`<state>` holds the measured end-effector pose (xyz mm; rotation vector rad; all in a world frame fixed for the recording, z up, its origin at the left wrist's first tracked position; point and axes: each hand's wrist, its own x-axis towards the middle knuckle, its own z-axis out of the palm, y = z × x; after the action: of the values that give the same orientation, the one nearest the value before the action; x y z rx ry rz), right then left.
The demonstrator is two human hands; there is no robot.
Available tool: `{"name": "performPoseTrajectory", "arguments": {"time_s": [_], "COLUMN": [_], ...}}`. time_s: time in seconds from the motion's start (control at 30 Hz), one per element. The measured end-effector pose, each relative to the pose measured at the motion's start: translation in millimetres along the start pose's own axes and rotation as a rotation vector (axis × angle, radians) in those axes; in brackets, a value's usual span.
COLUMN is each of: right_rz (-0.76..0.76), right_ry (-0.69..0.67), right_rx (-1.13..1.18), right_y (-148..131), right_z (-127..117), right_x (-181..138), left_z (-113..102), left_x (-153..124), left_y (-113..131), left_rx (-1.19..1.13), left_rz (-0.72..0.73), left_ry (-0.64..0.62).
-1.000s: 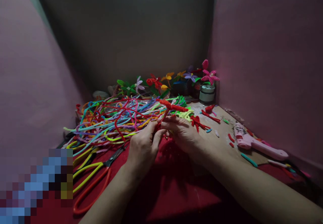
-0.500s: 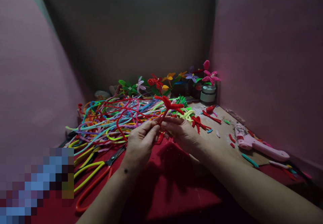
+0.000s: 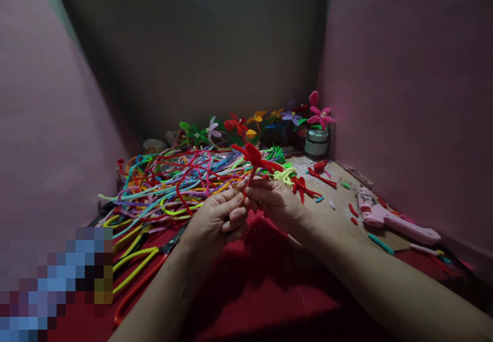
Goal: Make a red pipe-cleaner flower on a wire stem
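A red pipe-cleaner flower (image 3: 254, 156) with spread petals stands upright above my fingers, in the middle of the view. Its thin stem runs down between both hands. My left hand (image 3: 217, 216) is closed, thumb and fingers pinching the lower stem. From the right side, my right hand (image 3: 275, 198) pinches the same stem with thumb and forefinger, close against the left fingertips. The stem's lower end is hidden by the fingers. Just past my right hand lies another red pipe-cleaner piece (image 3: 303, 188) with several arms.
Loose coloured pipe cleaners (image 3: 165, 183) heap up at left and centre. Scissors (image 3: 165, 249) lie by my left forearm. A pink plastic-handled tool (image 3: 400, 224) and scraps rest on a board (image 3: 331, 213) at right. Finished flowers (image 3: 236, 125) and a jar (image 3: 316, 144) stand behind.
My left hand has turned and its fingers have curled further under the stem. The red flower has rotated a little, its petals now pointing differently. The right hand stays nearly in place.
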<state>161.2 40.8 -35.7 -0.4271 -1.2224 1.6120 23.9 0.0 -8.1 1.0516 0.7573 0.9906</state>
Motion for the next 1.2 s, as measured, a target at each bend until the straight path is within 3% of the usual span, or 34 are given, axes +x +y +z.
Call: {"name": "performPoseTrajectory", "arguments": {"time_s": [0.07, 0.2, 0.27, 0.33, 0.5, 0.73, 0.87, 1.07, 1.2], "right_rz": [-0.021, -0.037, -0.038, -0.042, -0.019, -0.038, 0.013, 0.07, 0.064], "right_ry": [0.029, 0.096, 0.121, 0.115, 0.003, 0.018, -0.014, -0.053, 0.033], "right_rx": [0.004, -0.033, -0.074, -0.1, -0.032, -0.114, 0.015, 0.178, 0.205], "right_y": [1, 2, 2, 1, -3, -6, -1, -1, 0], "right_z": [0, -1, -1, 0, 4, 1, -2, -2, -1], "right_x": [0, 0, -1, -2, -4, -5, -1, -2, -2], "left_z": [4, 7, 6, 4, 6, 9, 4, -4, 0], "left_x": [0, 0, 1, 1, -2, -2, -1, 0, 2], "left_y": [-2, -10, -14, -14, -5, 1, -1, -5, -3], "left_rx": [0.227, 0.889, 1.1, 1.146, 0.768, 0.199, -0.02, -0.168, -0.06], "left_rz": [0.098, 0.505, 0.645, 0.645, 0.419, 0.148, 0.078, 0.008, 0.002], "left_ry": [0.128, 0.417, 0.475, 0.49, 0.436, 0.234, 0.085, -0.098, -0.066]}}
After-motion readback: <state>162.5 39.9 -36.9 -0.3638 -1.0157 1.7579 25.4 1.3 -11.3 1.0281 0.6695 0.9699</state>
